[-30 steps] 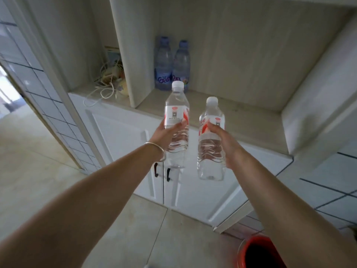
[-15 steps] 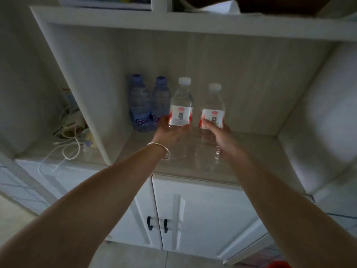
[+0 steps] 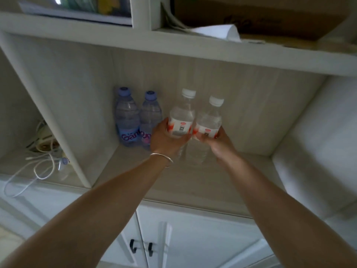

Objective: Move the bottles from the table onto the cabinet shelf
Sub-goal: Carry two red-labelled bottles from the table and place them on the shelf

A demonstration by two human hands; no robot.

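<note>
Inside the open cabinet bay, my left hand point(image 3: 166, 135) grips a clear white-capped bottle point(image 3: 182, 115) with a red and white label. My right hand point(image 3: 219, 142) grips a second matching bottle point(image 3: 209, 118) pressed against the first one's right side. Both bottles are upright and their bases are low over the pale wooden shelf point(image 3: 193, 182); contact with it is hard to tell. Two blue-capped bottles point(image 3: 127, 117) point(image 3: 150, 115) stand in the shelf's back left corner, just left of my left hand.
A white divider panel point(image 3: 58, 120) bounds the bay on the left, with tangled white cables point(image 3: 38, 157) beyond it. The shelf board above point(image 3: 173, 47) carries a cardboard box point(image 3: 260, 14) and papers. White cabinet doors with black handles point(image 3: 141, 247) sit below.
Both hands have carried the two clear bottles from in front of the cabinet deep into the shelf bay, ending close beside the blue-capped bottles. The view has tilted upward.
</note>
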